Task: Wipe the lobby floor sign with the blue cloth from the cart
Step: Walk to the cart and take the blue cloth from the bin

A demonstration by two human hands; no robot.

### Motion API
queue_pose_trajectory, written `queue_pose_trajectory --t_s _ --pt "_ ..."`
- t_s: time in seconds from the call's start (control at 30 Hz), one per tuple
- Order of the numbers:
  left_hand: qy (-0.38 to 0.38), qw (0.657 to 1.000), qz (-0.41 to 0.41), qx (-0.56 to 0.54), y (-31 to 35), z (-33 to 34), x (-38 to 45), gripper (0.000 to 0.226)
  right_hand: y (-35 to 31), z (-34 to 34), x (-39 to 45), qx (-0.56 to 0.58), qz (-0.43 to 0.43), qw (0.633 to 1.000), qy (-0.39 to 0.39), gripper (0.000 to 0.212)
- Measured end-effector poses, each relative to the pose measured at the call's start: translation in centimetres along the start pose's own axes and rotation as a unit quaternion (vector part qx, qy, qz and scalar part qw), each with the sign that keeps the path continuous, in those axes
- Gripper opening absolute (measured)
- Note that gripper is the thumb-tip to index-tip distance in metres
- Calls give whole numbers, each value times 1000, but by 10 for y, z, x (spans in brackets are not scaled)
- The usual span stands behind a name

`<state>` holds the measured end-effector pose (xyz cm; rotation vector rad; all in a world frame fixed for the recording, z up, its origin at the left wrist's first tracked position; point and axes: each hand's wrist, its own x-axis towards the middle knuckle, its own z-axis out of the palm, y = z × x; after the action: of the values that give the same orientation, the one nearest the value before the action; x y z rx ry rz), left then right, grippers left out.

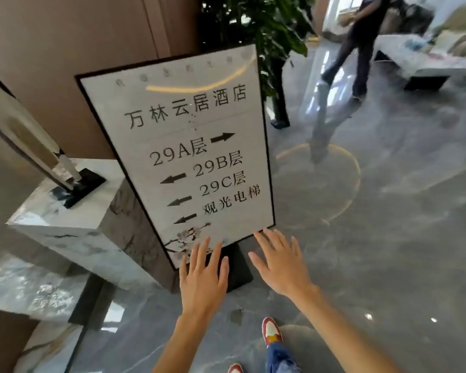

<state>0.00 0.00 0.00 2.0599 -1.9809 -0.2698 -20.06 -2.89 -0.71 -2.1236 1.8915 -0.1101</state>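
Note:
The lobby floor sign (178, 146) is a tall white panel in a black frame with black characters and arrows, standing on a black base (240, 273) on the glossy grey floor. My left hand (203, 278) is spread flat, its fingertips over the sign's lower edge near the flower print. My right hand (280, 262) is also spread, just below the sign's lower right corner. Both hands hold nothing. No blue cloth and no cart are in view.
A marble block (73, 219) with a slanted metal piece (24, 138) stands left of the sign. A potted plant (261, 25) rises behind it. A person (358, 47) walks at the upper right near a low table (425, 63). My shoes (271, 331) are below.

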Motion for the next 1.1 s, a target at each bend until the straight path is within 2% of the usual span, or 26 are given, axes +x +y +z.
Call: queue_pose_trajectory --t_s 0.07,0.37,0.6,0.9,1.1 --pt "-28 999 34 -7 4 1 -5 50 8 2 -18 2 37 999 10 69" --pt "-65 977 198 -37 54 10 -32 49 47 -8 -117 27 182 979 93 72" --pt "-97 949 294 -60 113 22 -56 53 77 -19 -196 37 275 951 134 64" --pt "-131 883 446 -62 208 47 -145 51 122 -22 -341 36 401 895 193 60" --pt "-158 829 527 -95 268 51 -239 48 139 -15 -456 41 486 846 216 70"
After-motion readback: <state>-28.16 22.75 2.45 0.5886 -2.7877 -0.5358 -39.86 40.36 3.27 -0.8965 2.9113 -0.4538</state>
